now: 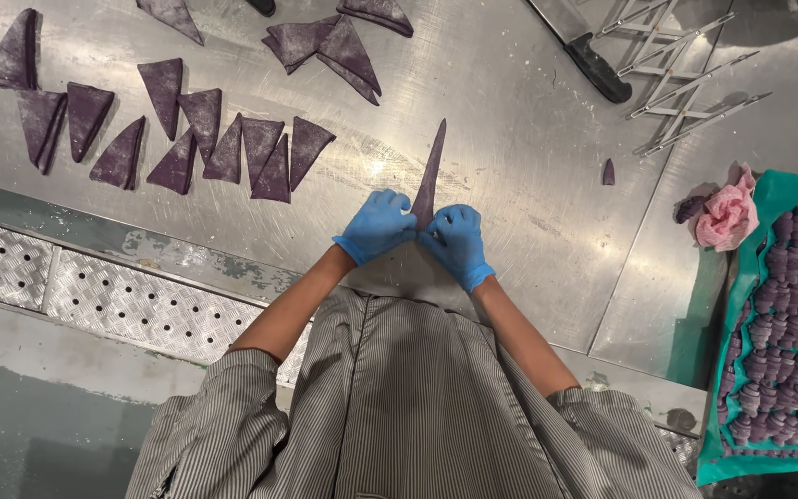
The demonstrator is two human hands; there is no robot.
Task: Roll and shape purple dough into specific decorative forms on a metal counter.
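Note:
A long, narrow triangle of purple dough (430, 171) lies on the steel table (510, 139), its tip pointing away from me. My left hand (377, 225) and my right hand (456, 242), both in blue gloves, press side by side on the wide near end of this triangle, fingers curled over it. Whether the end is rolled up under the fingers is hidden.
Several purple dough triangles (223, 148) lie in rows at the left and top. At the right edge a tray on green paper (791, 333) holds several shaped purple pieces. A pink cloth (727, 217), a black-handled knife (593, 60), an expandable multi-wheel cutter (685, 83) and a small dough scrap (609, 172) lie at the upper right.

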